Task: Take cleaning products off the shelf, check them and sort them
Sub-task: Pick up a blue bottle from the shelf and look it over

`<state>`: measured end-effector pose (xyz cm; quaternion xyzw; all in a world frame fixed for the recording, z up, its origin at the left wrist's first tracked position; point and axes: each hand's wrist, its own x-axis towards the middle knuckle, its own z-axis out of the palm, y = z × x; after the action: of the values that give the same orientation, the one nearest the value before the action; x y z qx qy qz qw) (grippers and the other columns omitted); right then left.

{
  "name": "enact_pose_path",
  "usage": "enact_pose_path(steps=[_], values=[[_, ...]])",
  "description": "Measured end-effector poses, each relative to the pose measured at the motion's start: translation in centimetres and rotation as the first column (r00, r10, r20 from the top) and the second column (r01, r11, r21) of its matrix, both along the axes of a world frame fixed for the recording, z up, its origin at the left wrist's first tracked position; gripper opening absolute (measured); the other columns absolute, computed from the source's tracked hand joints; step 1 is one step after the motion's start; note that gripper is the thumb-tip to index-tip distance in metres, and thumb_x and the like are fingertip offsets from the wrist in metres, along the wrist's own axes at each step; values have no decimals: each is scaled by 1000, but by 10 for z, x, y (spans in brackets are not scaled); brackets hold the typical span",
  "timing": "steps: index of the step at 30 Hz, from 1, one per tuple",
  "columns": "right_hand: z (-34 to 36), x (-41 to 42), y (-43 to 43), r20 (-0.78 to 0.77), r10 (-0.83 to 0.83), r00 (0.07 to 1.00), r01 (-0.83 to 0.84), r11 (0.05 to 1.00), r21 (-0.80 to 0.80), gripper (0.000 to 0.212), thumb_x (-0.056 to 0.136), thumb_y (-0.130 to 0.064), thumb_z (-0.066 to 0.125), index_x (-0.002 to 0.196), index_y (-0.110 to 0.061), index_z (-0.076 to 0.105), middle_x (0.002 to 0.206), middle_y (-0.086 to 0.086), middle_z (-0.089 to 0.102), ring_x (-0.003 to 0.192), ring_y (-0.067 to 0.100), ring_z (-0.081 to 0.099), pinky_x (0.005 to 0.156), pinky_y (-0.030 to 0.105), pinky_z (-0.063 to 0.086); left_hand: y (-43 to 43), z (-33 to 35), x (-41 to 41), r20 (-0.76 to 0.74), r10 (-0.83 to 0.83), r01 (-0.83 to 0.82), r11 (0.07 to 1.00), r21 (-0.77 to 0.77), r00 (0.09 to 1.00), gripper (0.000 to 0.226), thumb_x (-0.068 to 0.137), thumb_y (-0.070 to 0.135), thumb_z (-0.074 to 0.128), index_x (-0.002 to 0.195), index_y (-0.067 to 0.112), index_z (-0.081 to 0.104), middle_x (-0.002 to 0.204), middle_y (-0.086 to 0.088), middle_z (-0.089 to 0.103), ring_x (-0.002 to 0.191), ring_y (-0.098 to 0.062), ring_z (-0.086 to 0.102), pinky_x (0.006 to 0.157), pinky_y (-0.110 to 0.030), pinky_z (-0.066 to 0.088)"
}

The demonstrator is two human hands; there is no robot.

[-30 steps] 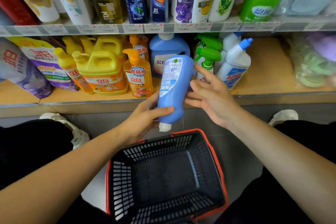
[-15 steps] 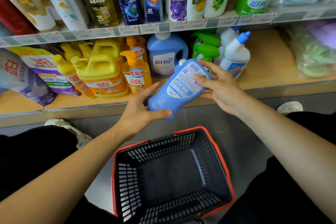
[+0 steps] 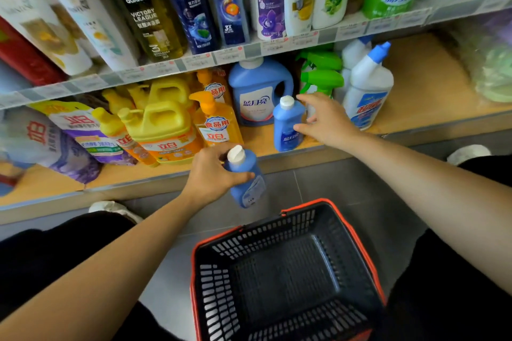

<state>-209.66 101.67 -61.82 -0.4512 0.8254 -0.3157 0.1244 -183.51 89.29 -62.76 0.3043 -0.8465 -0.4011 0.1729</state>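
The sorting looks barely begun. One small blue bottle (image 3: 248, 188) is off the lower shelf (image 3: 432, 86) and held in the air just in front of its edge, above the far rim of the red-edged basket (image 3: 263, 238) on the floor. I see no product in the basket, so nearly all the shelf stock is left to pull, check and sort, as far as I can judge.

The left hand (image 3: 213, 174) grips that bottle round its shoulder, just under the white cap, fingers and thumb curled about it, the bottle leaning cap-up.

The right hand (image 3: 329, 122) is spread wide, fingers straight and apart, holding nothing. It reaches in beside a second blue bottle (image 3: 288, 124) standing upright near the shelf's front; whether the thumb touches it I cannot tell.
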Motion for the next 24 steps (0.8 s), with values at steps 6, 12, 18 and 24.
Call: enact_pose_path(steps=[6, 12, 18, 24], values=[[-17, -6, -31, -45, 149, 988, -144, 984, 106, 89, 80, -22, 81, 155, -21, 33, 144, 9, 44, 111, 33, 57, 89, 40, 46, -26, -52, -1, 234, -53, 64, 997, -38, 971, 45, 65, 25, 94, 103, 14, 72, 96, -6, 72, 89, -30, 65, 78, -51, 54], [-8, -9, -37, -200, 212, 957, -183, 971, 152, 37, 77, -24, 82, 109, -11, 67, 104, 9, 44, 95, 37, 55, 79, 49, 46, -35, -106, -7, 412, -67, 81, 997, -16, 909, 62, 61, 25, 95, 118, 22, 71, 117, 2, 72, 106, -22, 65, 91, -40, 53], [-3, -3, -27, -236, 232, 944, -214, 972, 100, 26, 80, -23, 79, 93, -4, 69, 91, 10, 43, 84, 34, 51, 72, 46, 43, -29, -141, 1, 494, -91, 92, 996, 22, 864, 67, 63, 25, 95, 124, 18, 68, 125, 1, 69, 115, -23, 63, 93, -35, 48], [16, 5, -11, -150, 184, 972, -194, 979, -57, 21, 79, -20, 80, 95, -9, 73, 88, 8, 44, 82, 29, 50, 72, 41, 41, -29, -127, 2, 496, -162, 179, 984, 15, 853, 74, 70, 37, 91, 137, 23, 61, 135, 3, 65, 124, -22, 60, 100, -34, 47]])
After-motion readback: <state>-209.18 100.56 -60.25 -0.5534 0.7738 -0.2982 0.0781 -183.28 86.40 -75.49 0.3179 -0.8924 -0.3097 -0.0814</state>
